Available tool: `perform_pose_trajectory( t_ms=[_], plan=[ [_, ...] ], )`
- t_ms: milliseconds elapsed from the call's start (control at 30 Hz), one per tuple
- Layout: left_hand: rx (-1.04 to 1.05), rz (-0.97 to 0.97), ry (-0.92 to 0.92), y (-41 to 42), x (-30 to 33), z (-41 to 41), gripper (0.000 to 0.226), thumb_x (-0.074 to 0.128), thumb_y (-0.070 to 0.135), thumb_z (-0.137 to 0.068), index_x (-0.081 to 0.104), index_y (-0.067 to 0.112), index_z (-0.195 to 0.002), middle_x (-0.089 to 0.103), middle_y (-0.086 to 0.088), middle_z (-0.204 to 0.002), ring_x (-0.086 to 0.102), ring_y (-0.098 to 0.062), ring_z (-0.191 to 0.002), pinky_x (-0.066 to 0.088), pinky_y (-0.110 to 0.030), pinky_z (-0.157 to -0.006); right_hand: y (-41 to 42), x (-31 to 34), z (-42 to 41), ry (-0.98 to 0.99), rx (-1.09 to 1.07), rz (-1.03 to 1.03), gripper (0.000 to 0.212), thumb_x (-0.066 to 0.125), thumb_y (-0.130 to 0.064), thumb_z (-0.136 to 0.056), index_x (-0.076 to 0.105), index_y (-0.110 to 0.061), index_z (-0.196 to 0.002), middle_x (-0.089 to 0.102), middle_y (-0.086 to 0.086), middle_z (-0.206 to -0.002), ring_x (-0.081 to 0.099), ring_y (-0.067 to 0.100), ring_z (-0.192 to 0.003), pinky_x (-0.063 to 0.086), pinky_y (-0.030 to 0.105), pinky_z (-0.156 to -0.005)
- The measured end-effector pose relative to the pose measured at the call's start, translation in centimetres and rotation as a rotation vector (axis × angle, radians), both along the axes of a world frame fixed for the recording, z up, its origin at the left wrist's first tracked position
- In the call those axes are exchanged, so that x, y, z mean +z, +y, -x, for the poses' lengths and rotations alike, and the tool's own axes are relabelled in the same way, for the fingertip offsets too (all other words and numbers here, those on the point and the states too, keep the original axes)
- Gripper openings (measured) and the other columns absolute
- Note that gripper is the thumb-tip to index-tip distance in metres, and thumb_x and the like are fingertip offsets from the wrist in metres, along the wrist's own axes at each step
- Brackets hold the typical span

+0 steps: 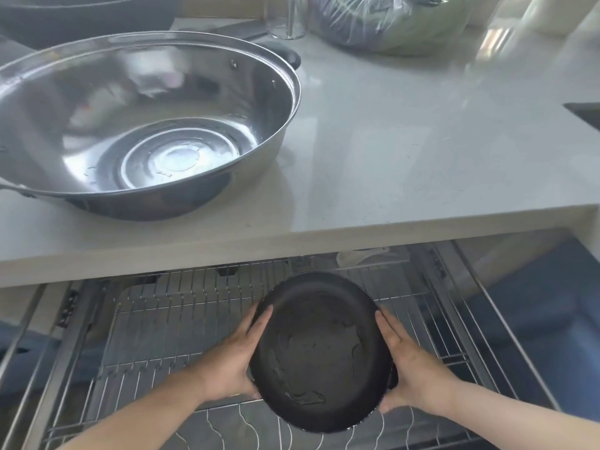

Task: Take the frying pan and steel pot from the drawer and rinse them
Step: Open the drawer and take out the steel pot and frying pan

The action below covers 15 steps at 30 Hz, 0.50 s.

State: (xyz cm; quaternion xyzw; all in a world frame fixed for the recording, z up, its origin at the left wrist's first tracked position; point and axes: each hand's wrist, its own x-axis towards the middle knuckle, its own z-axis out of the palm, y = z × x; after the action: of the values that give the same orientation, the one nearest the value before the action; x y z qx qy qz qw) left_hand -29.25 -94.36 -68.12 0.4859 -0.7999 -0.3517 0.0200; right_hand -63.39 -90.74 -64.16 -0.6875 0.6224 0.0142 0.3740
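Observation:
A black frying pan [319, 352], its inside streaked with wet marks, is held above the open wire-rack drawer [156, 319] below the counter. My left hand [233, 362] grips its left side, fingers lying along the rim and thumb hooked at the near edge. My right hand [412, 365] grips the right side the same way. The pan's handle is hidden. A large steel pot [146, 125] with water drops inside stands on the counter at the left.
The grey counter [422, 157] overhangs the drawer's back half. A sink corner [587, 115] shows at the right edge. At the back stand a plastic bag [389, 21], a clear glass [289, 17] and a dark wok [81, 17].

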Motion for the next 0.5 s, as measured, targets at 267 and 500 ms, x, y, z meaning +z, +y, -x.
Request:
perform_pose_trajectory(
  t_ms=[267, 500],
  plan=[
    [0.079, -0.013, 0.054, 0.5, 2.7, -2.0, 0.147, 0.089, 0.05, -0.056, -0.031, 0.041, -0.141, -0.045, 0.027, -0.139, -0.018, 0.004, -0.138, 0.002, -0.005, -0.107, -1.6, 2.5, -0.6, -0.143, 0.029, -0.043, 0.149, 0.094, -0.038, -0.053, -0.022, -0.04, -0.147, -0.033, -0.036, -0.146, 0.004, -0.013, -0.139, 0.014, 0.002, -0.105],
    [0.19, -0.069, 0.091, 3.0, 8.7, -4.8, 0.148, 0.088, 0.059, -0.051, -0.027, 0.044, -0.143, -0.042, 0.028, -0.144, -0.02, 0.014, -0.136, 0.003, 0.004, -0.101, -3.0, 8.3, -3.2, -0.202, 0.168, 0.036, 0.148, 0.094, -0.04, -0.048, -0.013, -0.044, -0.151, -0.018, -0.031, -0.155, -0.001, -0.007, -0.145, 0.02, 0.027, -0.12]
  ],
)
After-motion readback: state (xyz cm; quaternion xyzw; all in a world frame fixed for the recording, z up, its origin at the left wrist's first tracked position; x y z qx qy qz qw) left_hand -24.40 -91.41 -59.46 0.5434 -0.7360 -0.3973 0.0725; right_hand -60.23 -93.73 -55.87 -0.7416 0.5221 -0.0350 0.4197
